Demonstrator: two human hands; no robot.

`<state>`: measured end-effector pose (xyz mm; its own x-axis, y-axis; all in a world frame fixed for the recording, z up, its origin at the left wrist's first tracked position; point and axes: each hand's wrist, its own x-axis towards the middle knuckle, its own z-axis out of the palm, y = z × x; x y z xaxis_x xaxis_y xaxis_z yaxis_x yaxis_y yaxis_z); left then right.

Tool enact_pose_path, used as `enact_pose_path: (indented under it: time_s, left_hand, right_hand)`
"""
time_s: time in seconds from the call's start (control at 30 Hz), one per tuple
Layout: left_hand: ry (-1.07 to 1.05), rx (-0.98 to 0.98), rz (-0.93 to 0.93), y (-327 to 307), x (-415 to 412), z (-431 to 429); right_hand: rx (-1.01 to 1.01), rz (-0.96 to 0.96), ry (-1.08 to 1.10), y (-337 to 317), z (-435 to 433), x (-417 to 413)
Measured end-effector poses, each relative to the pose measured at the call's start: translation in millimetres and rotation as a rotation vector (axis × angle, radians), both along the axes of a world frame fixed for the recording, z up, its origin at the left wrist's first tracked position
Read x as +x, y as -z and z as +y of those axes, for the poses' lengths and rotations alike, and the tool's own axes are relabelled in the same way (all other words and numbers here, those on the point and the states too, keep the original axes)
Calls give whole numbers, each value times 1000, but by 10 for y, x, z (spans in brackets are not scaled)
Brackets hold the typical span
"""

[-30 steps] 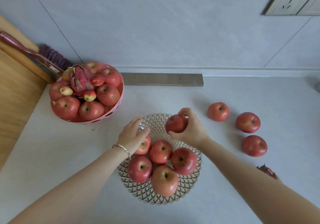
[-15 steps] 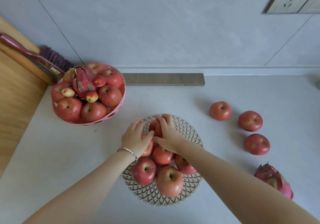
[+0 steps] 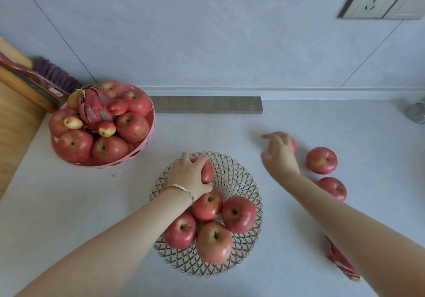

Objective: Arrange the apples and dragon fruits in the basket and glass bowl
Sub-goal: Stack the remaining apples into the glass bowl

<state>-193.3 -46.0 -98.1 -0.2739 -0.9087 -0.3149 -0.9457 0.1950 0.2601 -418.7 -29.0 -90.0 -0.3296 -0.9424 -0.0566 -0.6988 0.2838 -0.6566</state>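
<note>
Our left hand [image 3: 188, 175] grips an apple [image 3: 207, 172] in the glass bowl [image 3: 240, 172]; our right hand [image 3: 280, 153] spreads its fingers [image 3: 272, 136] over a loose apple [image 3: 294, 146].

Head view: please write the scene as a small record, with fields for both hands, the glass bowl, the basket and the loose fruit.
left hand: grips the held apple at the far side of the glass bowl
right hand: blurred, over the counter apple; grip unclear
glass bowl: four other apples visible
basket: red apples, small fruits, one dragon fruit on top
counter: two loose apples; second dragon fruit, partly behind the right forearm
</note>
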Motion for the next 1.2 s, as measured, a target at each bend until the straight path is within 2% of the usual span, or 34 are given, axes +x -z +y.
enact_pose_path:
  time_s: [0.07, 0.2, 0.27, 0.33, 0.4, 0.47, 0.63, 0.77, 0.87, 1.0, 1.2]
  left_hand:
    - [40, -14, -59, 14, 26, -8]
    - [184, -91, -140, 104, 92, 58]
    - [188, -137, -164, 120, 97, 76]
    - [170, -143, -174, 120, 68, 94]
    - [142, -134, -158, 121, 34, 124]
    - [128, -127, -121, 138, 31, 152]
    - [144, -111, -30, 155, 143, 120]
    - [137, -108, -27, 140, 155, 114]
    - [124, -110, -31, 119, 144, 136]
    - [105, -102, -5, 115, 139, 142]
    - [101, -122, 9, 130, 144, 153]
  right_hand:
    - [95, 114, 67, 64, -87, -201]
    - [382, 424, 15, 183, -255, -375]
    - [512, 443, 18, 202, -327, -404]
    - [589, 347, 61, 184, -350, -419]
    - [572, 271, 106, 153, -324, -411]
    - [473, 156, 123, 111, -251, -356]
    - [117, -145, -117, -103, 44, 37]
    - [37, -333, -171, -143, 224, 414]
    - [75, -338, -235, -42, 312, 586]
    - [58, -153, -358, 95, 396, 711]
    - [113, -151, -257, 143, 398, 679]
